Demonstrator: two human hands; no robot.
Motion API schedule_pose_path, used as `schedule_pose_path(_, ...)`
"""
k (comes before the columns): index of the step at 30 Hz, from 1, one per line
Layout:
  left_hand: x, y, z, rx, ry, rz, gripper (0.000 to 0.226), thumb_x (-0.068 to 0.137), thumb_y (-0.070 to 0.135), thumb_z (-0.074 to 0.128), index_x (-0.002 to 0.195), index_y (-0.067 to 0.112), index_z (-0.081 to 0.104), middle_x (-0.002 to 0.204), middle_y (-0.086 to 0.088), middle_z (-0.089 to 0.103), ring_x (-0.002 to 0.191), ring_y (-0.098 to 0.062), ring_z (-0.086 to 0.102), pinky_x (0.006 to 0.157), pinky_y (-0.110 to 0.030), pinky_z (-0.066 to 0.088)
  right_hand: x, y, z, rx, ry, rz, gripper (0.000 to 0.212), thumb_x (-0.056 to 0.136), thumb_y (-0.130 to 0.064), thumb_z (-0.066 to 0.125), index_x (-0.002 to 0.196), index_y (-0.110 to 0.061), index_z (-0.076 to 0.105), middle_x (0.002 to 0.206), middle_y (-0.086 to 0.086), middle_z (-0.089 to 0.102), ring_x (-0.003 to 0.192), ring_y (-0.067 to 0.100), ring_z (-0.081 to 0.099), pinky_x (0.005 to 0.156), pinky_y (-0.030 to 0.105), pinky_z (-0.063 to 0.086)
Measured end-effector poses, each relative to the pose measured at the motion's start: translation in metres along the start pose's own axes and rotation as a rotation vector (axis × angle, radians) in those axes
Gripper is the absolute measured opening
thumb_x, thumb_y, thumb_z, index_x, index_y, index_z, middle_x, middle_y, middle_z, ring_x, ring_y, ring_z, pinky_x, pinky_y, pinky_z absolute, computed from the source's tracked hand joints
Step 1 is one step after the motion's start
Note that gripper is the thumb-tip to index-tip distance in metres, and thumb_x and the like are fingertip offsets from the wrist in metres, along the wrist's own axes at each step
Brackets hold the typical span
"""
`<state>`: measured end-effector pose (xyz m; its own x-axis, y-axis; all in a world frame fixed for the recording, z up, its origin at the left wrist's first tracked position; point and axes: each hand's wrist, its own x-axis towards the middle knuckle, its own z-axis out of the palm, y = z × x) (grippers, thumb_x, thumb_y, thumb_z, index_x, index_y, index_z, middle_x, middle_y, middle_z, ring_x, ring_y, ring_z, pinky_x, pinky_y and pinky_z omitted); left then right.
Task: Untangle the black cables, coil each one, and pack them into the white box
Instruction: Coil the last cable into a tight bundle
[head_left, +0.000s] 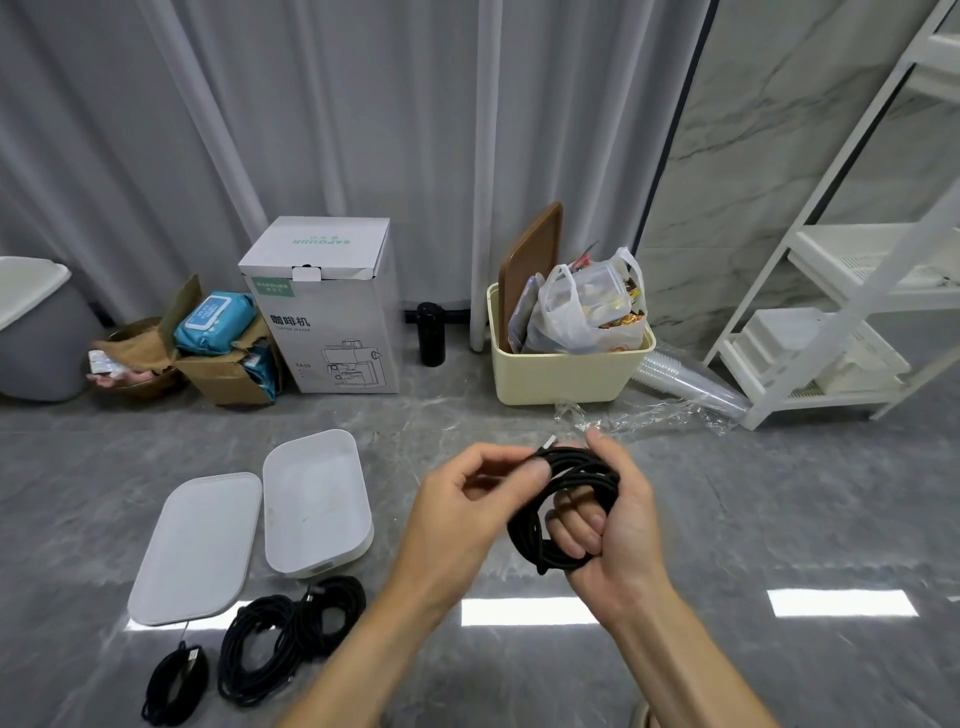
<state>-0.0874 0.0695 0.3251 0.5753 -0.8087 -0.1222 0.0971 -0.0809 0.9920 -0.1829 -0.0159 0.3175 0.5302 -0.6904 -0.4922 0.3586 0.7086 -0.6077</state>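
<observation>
Black braided cable (566, 499) coiled round — both hands' grip clamped on it

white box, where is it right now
In the head view the white box sits open on the floor, left of the hands, with its lid at its left and coiled cables in front.

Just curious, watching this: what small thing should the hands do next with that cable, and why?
Probably tuck the loose plug end into the coil. The right hand grips the wound loops, the left hand pinches the free end, and the white box lies open and empty nearby.
</observation>
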Motion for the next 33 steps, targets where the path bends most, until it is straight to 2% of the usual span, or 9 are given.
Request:
schedule_pose_path(4,0.006,0.002,-0.005,-0.240,-0.306,-0.276,0.042,0.098,0.040,0.047,0.120,0.014,0.071,0.106,-0.026,0.071,0.104,-0.033,0.067,0.106,-0.043,0.046,-0.003,0.003,0.004,-0.133,0.003,-0.008,0.042,0.096,-0.033,0.053,0.070,-0.005,0.069,0.035,-0.003,0.020,0.027,0.006,0.015,0.032,0.014,0.012)
schedule_pose_path(6,0.007,0.002,-0.006,-0.290,-0.337,-0.301,0.040,0.096,0.036,0.049,0.120,0.013,0.071,0.108,-0.027,0.070,0.104,-0.032,0.067,0.105,-0.042,0.047,-0.002,0.005,0.004,-0.151,0.010,-0.006,0.042,0.096,-0.034,0.053,0.069,-0.007,0.070,0.037,-0.002,0.018,0.027,0.007,0.014,0.033,0.014,0.013)
schedule_pose_path(9,0.010,0.000,-0.009,-0.371,-0.306,-0.341,0.036,0.093,0.032,0.053,0.115,0.011,0.074,0.104,-0.018,0.073,0.093,-0.021,0.069,0.088,-0.029,0.052,-0.002,0.006,0.005,-0.174,0.024,-0.005,0.042,0.096,-0.034,0.054,0.069,-0.008,0.074,0.039,-0.003,0.018,0.028,0.006,0.014,0.034,0.014,0.012)
schedule_pose_path(13,0.013,-0.001,-0.014,-0.458,-0.201,-0.412,0.033,0.084,0.031,0.064,0.103,0.007,0.077,0.099,-0.014,0.070,0.086,-0.018,0.063,0.091,-0.033,0.051,-0.003,0.004,0.008,-0.198,0.045,-0.017,0.043,0.095,-0.034,0.056,0.063,-0.011,0.073,0.038,-0.002,0.020,0.028,0.006,0.015,0.035,0.013,0.012)
schedule_pose_path(15,0.013,-0.001,-0.013,-0.485,-0.124,-0.400,0.023,0.082,0.029,0.066,0.089,0.008,0.075,0.089,-0.010,0.070,0.082,-0.015,0.066,0.085,-0.030,0.053,-0.003,0.002,0.009,-0.189,0.046,-0.029,0.044,0.095,-0.034,0.056,0.061,-0.011,0.071,0.038,-0.003,0.019,0.028,0.007,0.013,0.035,0.013,0.012)
schedule_pose_path(20,0.016,0.003,-0.014,-0.513,0.062,-0.314,0.018,0.094,0.022,0.061,0.090,0.006,0.067,0.082,-0.007,0.073,0.073,-0.012,0.070,0.068,-0.021,0.058,-0.005,0.002,0.012,-0.152,0.013,-0.022,0.042,0.096,-0.033,0.055,0.064,-0.009,0.067,0.035,-0.002,0.025,0.027,0.007,0.013,0.034,0.013,0.012)
schedule_pose_path(27,0.008,0.009,-0.006,-0.241,-0.081,-0.201,0.024,0.098,0.028,0.052,0.109,0.018,0.070,0.085,0.002,0.069,0.080,-0.010,0.062,0.078,-0.019,0.054,-0.005,0.006,0.004,-0.153,0.075,0.008,0.039,0.094,-0.031,0.057,0.076,0.003,0.059,0.037,-0.005,0.018,0.028,0.006,0.013,0.033,0.013,0.012)
schedule_pose_path(30,0.002,0.007,0.000,-0.021,-0.164,-0.146,0.023,0.098,0.031,0.055,0.120,0.031,0.061,0.085,0.009,0.068,0.079,-0.003,0.064,0.078,-0.015,0.049,-0.002,0.009,0.004,-0.138,0.174,-0.006,0.044,0.093,-0.028,0.060,0.057,-0.014,0.041,0.039,-0.004,0.018,0.029,0.007,0.015,0.037,0.015,0.012)
schedule_pose_path(33,-0.004,0.005,0.005,0.027,-0.287,-0.130,0.032,0.096,0.012,0.061,0.124,0.025,0.052,0.083,0.008,0.072,0.076,-0.003,0.066,0.073,-0.012,0.049,-0.001,0.007,0.009,-0.136,0.227,0.016,0.039,0.093,-0.029,0.062,0.059,-0.013,0.051,0.038,-0.002,0.032,0.025,0.007,0.028,0.030,0.014,0.020)
